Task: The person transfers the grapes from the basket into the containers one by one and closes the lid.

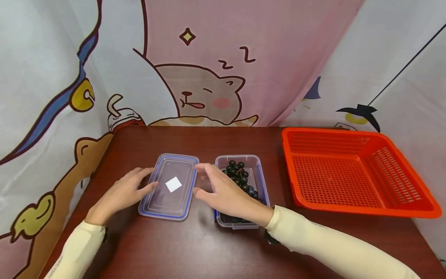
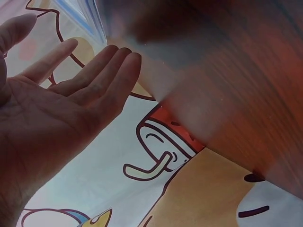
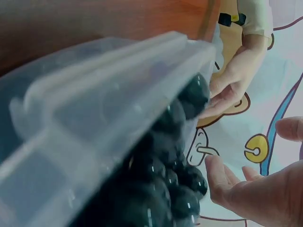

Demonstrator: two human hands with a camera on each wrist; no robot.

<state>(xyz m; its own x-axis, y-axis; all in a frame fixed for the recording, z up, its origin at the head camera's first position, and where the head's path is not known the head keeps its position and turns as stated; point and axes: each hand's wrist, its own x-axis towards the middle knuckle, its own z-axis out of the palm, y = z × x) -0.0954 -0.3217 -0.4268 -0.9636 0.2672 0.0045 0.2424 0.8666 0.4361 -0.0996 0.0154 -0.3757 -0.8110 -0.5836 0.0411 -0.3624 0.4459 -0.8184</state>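
Observation:
A clear plastic lid with a blue seal and a white square label lies on the table between my hands. My left hand is at its left edge, fingers loosely spread; in the left wrist view that hand holds nothing. My right hand reaches over a clear container, its relaxed fingertips by the lid's right edge. Whether they touch the lid, I cannot tell. Dark grapes sit inside the container, partly hidden by my right forearm; the right wrist view shows these grapes closely.
A red plastic basket with perforated sides stands at the right of the brown table. Behind the table hangs a cartoon-printed cloth, which also covers both sides.

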